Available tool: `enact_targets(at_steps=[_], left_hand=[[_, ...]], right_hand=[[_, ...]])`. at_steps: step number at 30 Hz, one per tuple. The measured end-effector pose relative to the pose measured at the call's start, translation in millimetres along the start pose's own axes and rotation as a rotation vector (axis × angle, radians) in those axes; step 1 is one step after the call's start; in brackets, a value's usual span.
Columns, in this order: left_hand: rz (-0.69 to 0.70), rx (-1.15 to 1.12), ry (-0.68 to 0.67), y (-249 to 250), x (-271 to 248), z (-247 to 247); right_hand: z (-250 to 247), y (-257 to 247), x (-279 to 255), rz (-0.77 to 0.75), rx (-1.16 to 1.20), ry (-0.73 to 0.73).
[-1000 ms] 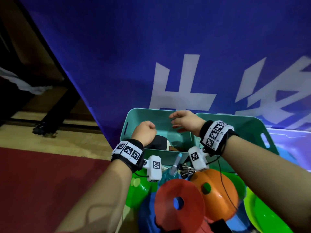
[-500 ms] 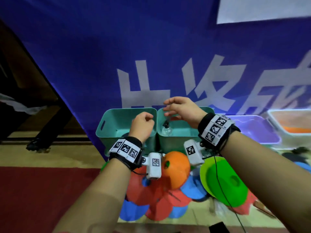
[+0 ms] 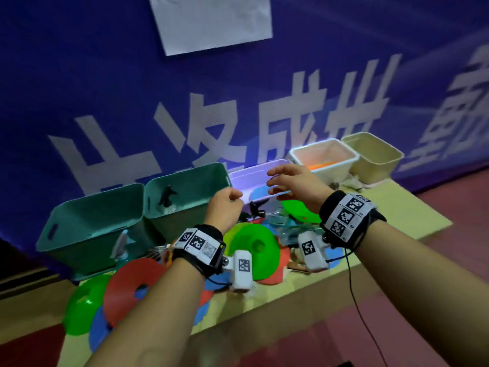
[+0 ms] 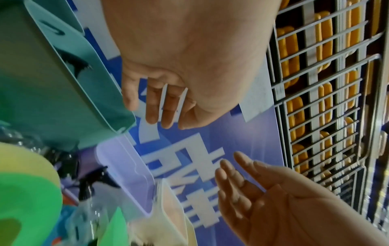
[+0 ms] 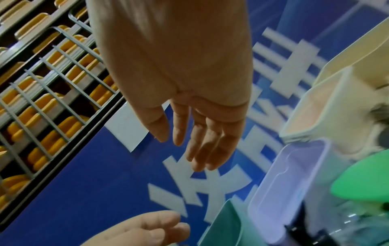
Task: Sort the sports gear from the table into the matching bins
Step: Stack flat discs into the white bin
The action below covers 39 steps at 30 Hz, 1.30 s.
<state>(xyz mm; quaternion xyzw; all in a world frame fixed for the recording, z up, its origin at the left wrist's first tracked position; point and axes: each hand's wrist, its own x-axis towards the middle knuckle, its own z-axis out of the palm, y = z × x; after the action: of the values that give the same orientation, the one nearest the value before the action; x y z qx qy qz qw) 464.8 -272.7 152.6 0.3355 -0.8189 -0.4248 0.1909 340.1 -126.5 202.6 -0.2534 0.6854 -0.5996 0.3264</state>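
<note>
A pale yellow table stood on a dark red floor, pushed up against a blue banner w/ large white characters and a white paper sheet stuck near its top. In the wrist views a metal rack holding orange items rose above the banner; what those items were could not be told. Five bins lined the table's far edge, left to right: a teal bin, a second teal bin w/ a dark object inside that was too blurred to identify, a lilac bin partly hidden by the hands, a white bin w/ something orange at the bottom, and a cream bin. The gear lay in a heap in front of the bins: green disc cones, a red disc cone, blue ones mostly buried beneath, plus clear plastic bottles and a black spray nozzle in the clutter, hard to separate. The left hand hovered over the heap, fingers loosely curled, holding nothing. The right hand hovered in front of the lilac bin, fingers spread and relaxed, also empty. Both forearms and wrist bands blocked the middle of the pile.
</note>
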Motion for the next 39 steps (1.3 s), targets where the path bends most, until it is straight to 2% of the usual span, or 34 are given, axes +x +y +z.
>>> enact_targets(at_steps=[7, 13, 19, 23, 29, 39], left_hand=[[-0.005, -0.086, -0.220, 17.5, 10.6, 78.1], [0.052, 0.022, -0.311, 22.8, 47.8, 120.8], [0.032, 0.038, -0.376, 27.6, 94.8, 149.3], [0.000, 0.032, -0.406, 29.5, 114.4, 167.5], [-0.036, 0.042, -0.377, 41.5, 143.6, 213.0], [-0.243, 0.042, -0.225, 75.3, 183.0, 336.7]], right_hand=[[-88.4, 40.4, -24.3, 0.094, 0.074, 0.309], [-121.7, 61.6, -7.2, 0.176, 0.045, 0.397], [-156.7, 70.4, 26.5, 0.237, 0.016, 0.473], [-179.0, 80.2, 42.1, 0.274, 0.039, 0.471], [-234.6, 104.9, 74.1, 0.322, 0.043, 0.455], [-369.7, 166.8, 177.9, 0.452, -0.016, 0.217]])
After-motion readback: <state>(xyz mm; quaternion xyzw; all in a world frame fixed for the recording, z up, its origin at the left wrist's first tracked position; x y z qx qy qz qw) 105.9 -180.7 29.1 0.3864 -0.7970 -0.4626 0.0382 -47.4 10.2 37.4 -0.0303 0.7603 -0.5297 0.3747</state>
